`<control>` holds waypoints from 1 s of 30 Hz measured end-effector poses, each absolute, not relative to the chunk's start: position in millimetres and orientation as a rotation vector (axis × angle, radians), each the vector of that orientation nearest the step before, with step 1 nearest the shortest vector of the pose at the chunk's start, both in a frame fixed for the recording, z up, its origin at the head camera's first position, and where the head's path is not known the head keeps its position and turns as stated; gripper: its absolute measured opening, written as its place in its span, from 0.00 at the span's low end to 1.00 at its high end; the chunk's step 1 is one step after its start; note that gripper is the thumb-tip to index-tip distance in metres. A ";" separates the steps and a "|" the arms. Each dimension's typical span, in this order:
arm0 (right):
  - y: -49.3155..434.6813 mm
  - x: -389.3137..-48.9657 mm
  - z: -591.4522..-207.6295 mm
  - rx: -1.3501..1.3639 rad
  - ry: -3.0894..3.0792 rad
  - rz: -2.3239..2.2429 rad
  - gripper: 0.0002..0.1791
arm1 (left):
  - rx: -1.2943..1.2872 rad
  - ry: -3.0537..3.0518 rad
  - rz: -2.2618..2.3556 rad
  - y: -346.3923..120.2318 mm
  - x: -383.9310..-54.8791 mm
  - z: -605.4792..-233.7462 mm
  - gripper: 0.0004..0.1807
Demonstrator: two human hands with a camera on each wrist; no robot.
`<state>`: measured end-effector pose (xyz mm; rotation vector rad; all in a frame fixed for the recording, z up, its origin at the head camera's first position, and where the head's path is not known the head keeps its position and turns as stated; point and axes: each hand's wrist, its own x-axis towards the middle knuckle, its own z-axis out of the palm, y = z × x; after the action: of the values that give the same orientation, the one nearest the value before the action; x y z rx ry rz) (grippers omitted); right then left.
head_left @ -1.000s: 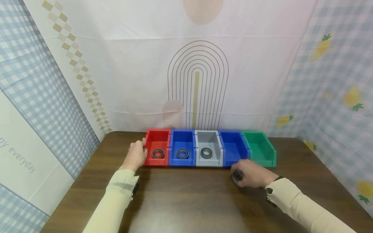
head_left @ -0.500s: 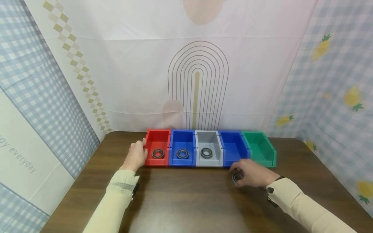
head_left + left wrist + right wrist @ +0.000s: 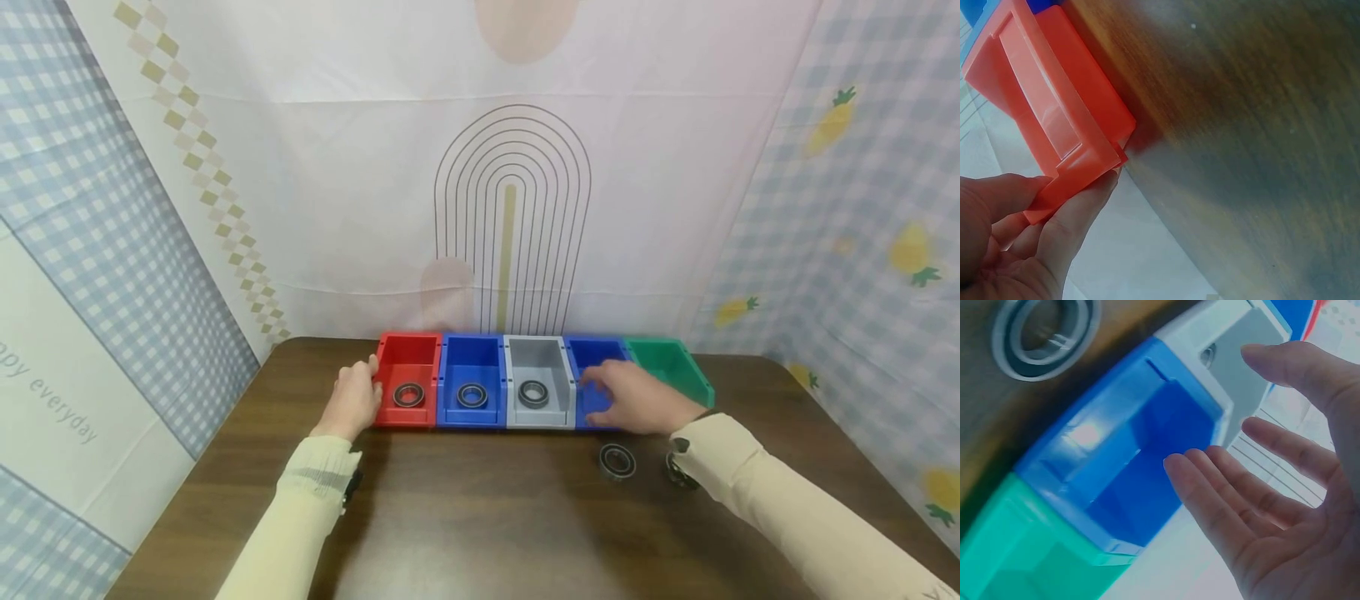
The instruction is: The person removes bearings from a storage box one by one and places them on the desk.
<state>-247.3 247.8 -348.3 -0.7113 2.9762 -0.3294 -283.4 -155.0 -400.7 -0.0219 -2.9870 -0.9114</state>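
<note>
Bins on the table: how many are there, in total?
5, in one row on the table: from left, red bin, first blue bin, grey bin, second blue bin, green bin. The right hand partly covers the last two.

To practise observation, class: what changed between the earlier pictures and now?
The right hand has let go of a bearing and moved forward to the blue bin beside the green bin. That bearing lies on the table. The left hand still grips the red bin; the three binned bearings stayed put.
</note>
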 end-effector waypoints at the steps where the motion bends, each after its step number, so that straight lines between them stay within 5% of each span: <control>1: 244.5 -250.8 -346.2 -0.695 2.976 -0.326 0.26 | -0.021 -2.985 -0.910 -155.2 -283.4 -400.8 0.30; 30: 164.6 -301.9 -349.8 -0.568 2.908 -0.318 0.32 | -0.008 -2.984 -0.922 -155.2 -284.5 -401.5 0.30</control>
<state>-301.9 164.6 -349.8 -0.5681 2.9083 -0.3178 -284.5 -155.2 -401.5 -0.0082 -2.9844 -0.9220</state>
